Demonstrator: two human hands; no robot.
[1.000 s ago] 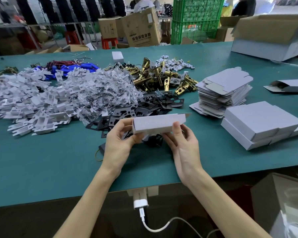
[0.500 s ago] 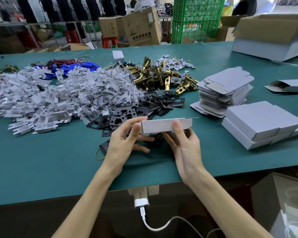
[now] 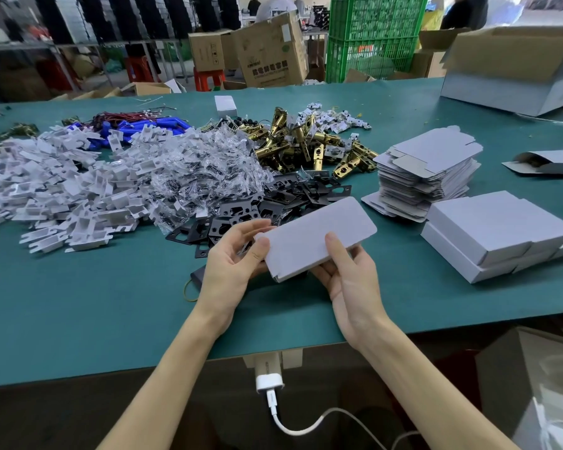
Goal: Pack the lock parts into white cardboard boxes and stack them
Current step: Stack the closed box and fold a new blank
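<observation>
Holds the white box (image 3: pixel 317 237) clear of the table (image 3: pixel 78 303) in both hands, with no open flap visible. Clasps the near long edge with the right hand (image 3: pixel 351 287), thumb pressed on the broad upper face, fingers curled underneath. Pinches the left end with the left hand (image 3: pixel 231 264), thumb at the near-left corner, fingers curled round behind. Lies with the long axis running from the left grip away to the far right, broad face tilted toward the camera. Points roughly at the stack of closed boxes (image 3: pixel 498 235), which sits to the right of the right grip, well apart, so probably calls for the right hand to carry and the left to let go. Leaves only bare table between grip and stack. Beyond the grip, just past the box's far edge: black plates (image 3: pixel 273 203). Farther beyond: brass latches (image 3: pixel 306 141) and bagged screws (image 3: pixel 202 170). Beyond and to the right, just beside the stack: flat box blanks (image 3: pixel 429 170), likely to be nudged on a wide swing.
</observation>
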